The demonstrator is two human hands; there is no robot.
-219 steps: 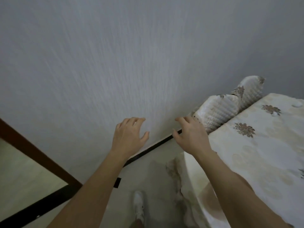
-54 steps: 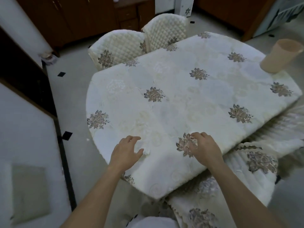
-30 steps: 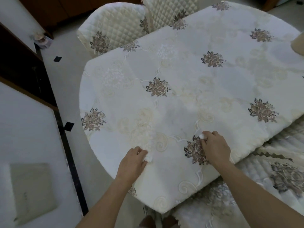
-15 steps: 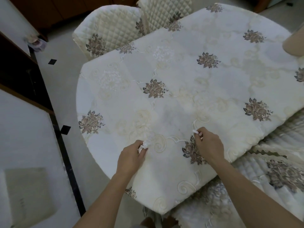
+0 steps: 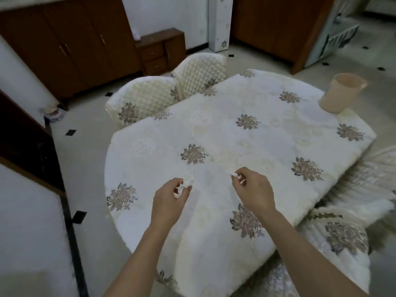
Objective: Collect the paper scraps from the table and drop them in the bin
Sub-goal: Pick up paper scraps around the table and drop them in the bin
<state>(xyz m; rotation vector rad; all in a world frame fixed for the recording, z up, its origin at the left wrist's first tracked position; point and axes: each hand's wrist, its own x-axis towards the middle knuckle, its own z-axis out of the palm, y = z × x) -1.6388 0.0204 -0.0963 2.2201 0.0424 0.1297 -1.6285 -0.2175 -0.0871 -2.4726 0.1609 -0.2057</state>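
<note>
A paper scrap (image 5: 186,183) is pinched in the left hand (image 5: 170,200), another scrap (image 5: 234,174) in the right hand (image 5: 254,190); the bin (image 5: 340,93), upper right on the counter (image 5: 267,146), is not yet reached.

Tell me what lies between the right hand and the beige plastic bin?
Head view: only cream flowered tablecloth between the right hand, pinching a white paper scrap, and the beige bin.

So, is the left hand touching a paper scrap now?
Touching. The head view shows the left hand pinching a crumpled paper scrap, with no gap between them.
</note>
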